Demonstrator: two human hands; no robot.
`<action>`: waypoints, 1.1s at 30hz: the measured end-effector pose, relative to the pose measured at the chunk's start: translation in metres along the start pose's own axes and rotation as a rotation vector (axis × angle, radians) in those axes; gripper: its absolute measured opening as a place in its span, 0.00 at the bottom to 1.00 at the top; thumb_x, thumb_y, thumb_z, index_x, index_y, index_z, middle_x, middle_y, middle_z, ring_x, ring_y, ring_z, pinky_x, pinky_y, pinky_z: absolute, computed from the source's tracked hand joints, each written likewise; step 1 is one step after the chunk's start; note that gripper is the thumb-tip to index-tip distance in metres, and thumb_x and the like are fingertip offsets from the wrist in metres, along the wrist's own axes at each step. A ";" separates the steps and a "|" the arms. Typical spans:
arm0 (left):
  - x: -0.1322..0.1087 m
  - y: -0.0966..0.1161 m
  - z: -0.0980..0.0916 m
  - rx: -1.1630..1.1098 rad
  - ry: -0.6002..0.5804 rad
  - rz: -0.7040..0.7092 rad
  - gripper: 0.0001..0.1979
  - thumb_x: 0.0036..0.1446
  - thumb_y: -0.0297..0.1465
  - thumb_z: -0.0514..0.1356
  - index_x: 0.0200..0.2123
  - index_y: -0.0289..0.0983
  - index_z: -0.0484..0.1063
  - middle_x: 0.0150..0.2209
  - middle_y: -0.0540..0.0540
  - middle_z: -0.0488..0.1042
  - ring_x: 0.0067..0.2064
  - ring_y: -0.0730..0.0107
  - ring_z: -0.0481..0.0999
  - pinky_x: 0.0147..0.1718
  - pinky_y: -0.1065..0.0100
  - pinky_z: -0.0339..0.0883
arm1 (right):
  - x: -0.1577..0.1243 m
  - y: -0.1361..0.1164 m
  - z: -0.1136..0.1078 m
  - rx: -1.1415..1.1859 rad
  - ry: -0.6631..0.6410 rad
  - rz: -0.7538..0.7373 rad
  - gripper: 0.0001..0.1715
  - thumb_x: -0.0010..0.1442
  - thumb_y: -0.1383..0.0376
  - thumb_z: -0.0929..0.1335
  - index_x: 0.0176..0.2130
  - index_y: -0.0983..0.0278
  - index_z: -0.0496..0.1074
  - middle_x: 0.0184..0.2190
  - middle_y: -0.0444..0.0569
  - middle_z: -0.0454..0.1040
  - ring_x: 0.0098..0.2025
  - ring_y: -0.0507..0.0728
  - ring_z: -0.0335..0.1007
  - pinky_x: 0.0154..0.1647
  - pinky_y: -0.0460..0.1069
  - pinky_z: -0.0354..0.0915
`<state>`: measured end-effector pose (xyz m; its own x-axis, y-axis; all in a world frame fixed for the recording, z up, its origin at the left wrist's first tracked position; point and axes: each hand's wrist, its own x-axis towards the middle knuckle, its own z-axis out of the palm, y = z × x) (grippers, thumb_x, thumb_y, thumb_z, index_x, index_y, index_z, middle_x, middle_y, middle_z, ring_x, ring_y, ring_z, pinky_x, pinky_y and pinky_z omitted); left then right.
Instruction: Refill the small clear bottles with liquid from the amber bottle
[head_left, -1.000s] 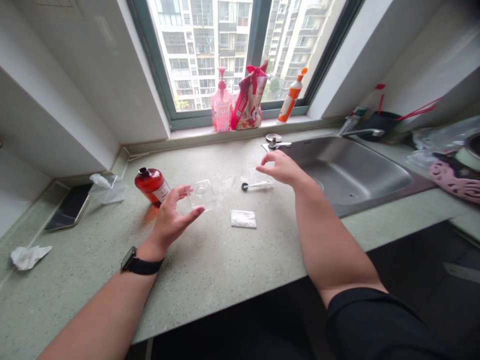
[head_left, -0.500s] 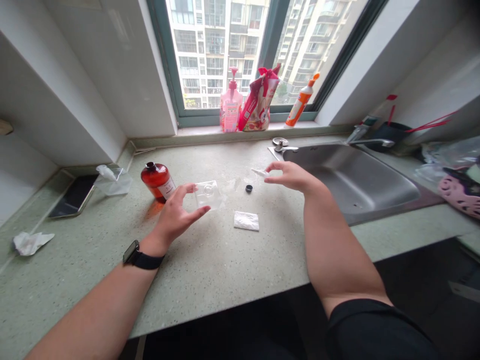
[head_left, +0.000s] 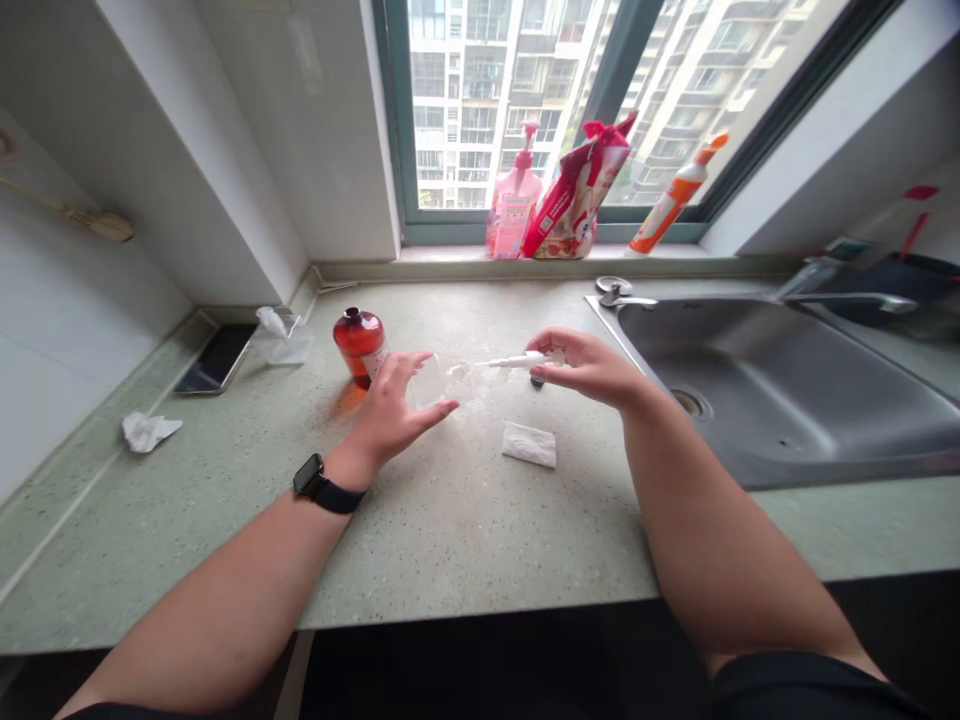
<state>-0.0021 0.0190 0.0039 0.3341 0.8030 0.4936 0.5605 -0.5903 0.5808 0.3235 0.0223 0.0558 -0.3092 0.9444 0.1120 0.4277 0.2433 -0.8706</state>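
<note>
My left hand (head_left: 386,410) is wrapped round a clear square bottle (head_left: 429,383), tipped so that its open neck points right. Between the fingertips of my right hand (head_left: 589,368) is a white pump dispenser (head_left: 516,361); its thin tube points left, the tip close to the bottle's neck. Whether the tip touches the neck I cannot tell. A small black cap (head_left: 537,382) lies on the counter, partly hidden below my right fingers. Behind my left hand stands an amber bottle (head_left: 358,340) without a lid. A folded white tissue (head_left: 529,445) lies in front of the cap.
The steel sink (head_left: 750,470) is on the right. At left on the counter (head_left: 480,540) are a phone (head_left: 216,358), a clear tissue pack (head_left: 289,343) and a crumpled tissue (head_left: 150,431). A pink pump bottle (head_left: 514,210), a red bag (head_left: 581,195) and an orange-white bottle (head_left: 671,205) line the windowsill.
My right hand has turned the pump dispenser so its tube points at the bottle, and the two are closer together. The clear bottle has tipped toward the right. The view has swung left.
</note>
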 end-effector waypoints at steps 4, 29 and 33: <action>0.000 -0.002 0.002 -0.002 -0.002 0.015 0.33 0.60 0.49 0.71 0.63 0.44 0.68 0.56 0.41 0.72 0.58 0.53 0.75 0.61 0.49 0.71 | -0.001 -0.004 0.002 -0.103 -0.026 -0.012 0.22 0.60 0.47 0.75 0.44 0.60 0.76 0.33 0.47 0.77 0.34 0.56 0.73 0.38 0.53 0.66; 0.000 0.003 -0.002 0.107 -0.060 0.104 0.38 0.57 0.50 0.73 0.67 0.45 0.69 0.58 0.40 0.70 0.60 0.50 0.72 0.64 0.47 0.67 | 0.007 0.002 0.074 -0.646 0.176 -0.549 0.09 0.68 0.59 0.71 0.48 0.57 0.75 0.43 0.52 0.81 0.47 0.63 0.76 0.52 0.61 0.71; 0.000 0.000 -0.001 0.106 -0.055 0.102 0.38 0.57 0.50 0.73 0.67 0.43 0.69 0.57 0.39 0.71 0.59 0.51 0.73 0.64 0.48 0.67 | 0.007 0.004 0.077 -0.663 0.236 -0.576 0.10 0.67 0.61 0.72 0.49 0.55 0.76 0.49 0.53 0.79 0.52 0.65 0.74 0.54 0.63 0.72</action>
<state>-0.0027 0.0191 0.0045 0.4328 0.7442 0.5088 0.5976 -0.6594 0.4561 0.2578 0.0124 0.0162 -0.4760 0.6399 0.6033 0.6839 0.7006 -0.2036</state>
